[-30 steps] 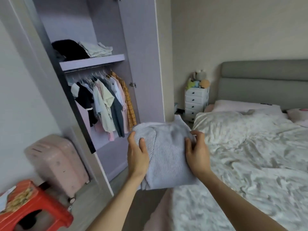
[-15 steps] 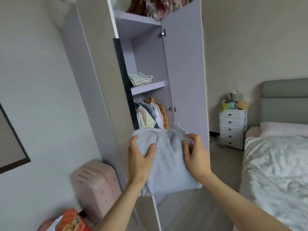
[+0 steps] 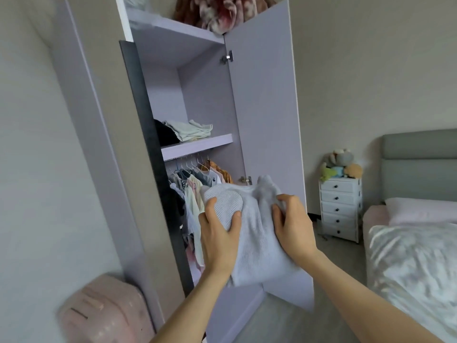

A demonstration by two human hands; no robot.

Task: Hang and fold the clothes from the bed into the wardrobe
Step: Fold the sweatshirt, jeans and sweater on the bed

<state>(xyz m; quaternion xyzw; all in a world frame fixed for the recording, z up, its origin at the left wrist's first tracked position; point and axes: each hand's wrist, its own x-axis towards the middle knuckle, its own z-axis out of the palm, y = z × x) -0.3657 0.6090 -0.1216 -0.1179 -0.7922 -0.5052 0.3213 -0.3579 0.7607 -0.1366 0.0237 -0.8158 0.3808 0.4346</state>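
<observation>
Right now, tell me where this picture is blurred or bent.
Head view: wide-angle lens bows the wardrobe door and wall lines; motion blur softens the suitcase and bed; the sweater and both hands stay fairly sharp; soft, even daylight, no glare.

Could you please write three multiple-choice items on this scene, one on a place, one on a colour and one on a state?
1. Where do the folded clothes lie?
A. on the middle shelf
B. on the suitcase
C. on the drawers

2. What colour is the suitcase?
A. green
B. pink
C. black

3. How is the sweater held?
A. by the left hand alone
B. by the right hand alone
C. by both hands

Answers: 1 A, the pale and dark pile sits above the hanging rail. 2 B, its shell is pale pink. 3 C, both hands grip the folded sweater in front of the open wardrobe.
</observation>
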